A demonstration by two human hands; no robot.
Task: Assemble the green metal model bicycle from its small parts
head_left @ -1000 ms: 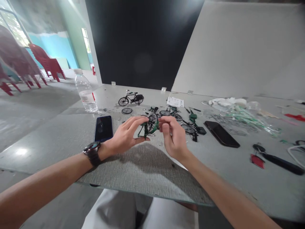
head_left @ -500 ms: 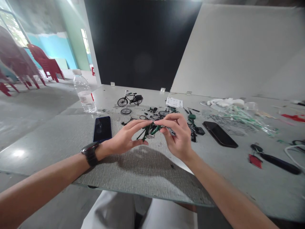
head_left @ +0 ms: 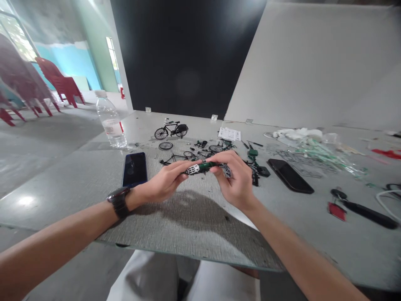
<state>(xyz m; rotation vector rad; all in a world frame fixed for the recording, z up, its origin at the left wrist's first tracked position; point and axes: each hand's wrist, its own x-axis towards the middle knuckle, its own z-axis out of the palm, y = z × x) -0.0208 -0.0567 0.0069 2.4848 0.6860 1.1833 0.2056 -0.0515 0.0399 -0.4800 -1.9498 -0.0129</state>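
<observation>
Both my hands hold a small green model bicycle assembly above a grey mat. My left hand, with a dark watch on its wrist, pinches the left end between thumb and fingers. My right hand grips the right end, where a spoked wheel shows. The assembly lies nearly flat between the two hands. Loose bicycle parts lie just behind them.
A finished black model bicycle stands at the back, a water bottle to its left. One dark phone lies left of my hands, another right. Plastic bags with sprues, a screwdriver and red chairs are around.
The green assembly has been turned from upright, with its wheel facing me, to lying nearly flat between my hands. My right hand's fingers have closed over its right end.
</observation>
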